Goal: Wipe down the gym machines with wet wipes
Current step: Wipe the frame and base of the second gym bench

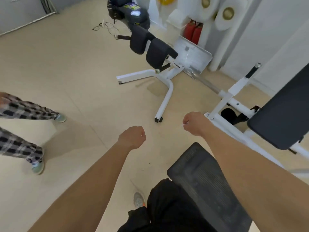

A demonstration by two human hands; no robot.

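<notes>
My left hand [133, 137] is closed in a fist over the beige floor, with nothing visible in it. My right hand [196, 123] is also closed, and a thin white sliver, seemingly a wet wipe [183, 125], pokes out at its fingers. Ahead stands a white-framed back-extension machine [164, 97] with black pads [157, 54], about a step beyond both hands. Just right of my right hand is a second machine with a white frame [222, 104] and a large black bench pad [280, 114].
A black mesh chair back [205, 178] sits under my right forearm. Another person's legs in plaid trousers [20, 111] stand at the left. Red fire extinguishers [194, 30], a black bag pile [130, 12] and loose cables [103, 25] lie at the back.
</notes>
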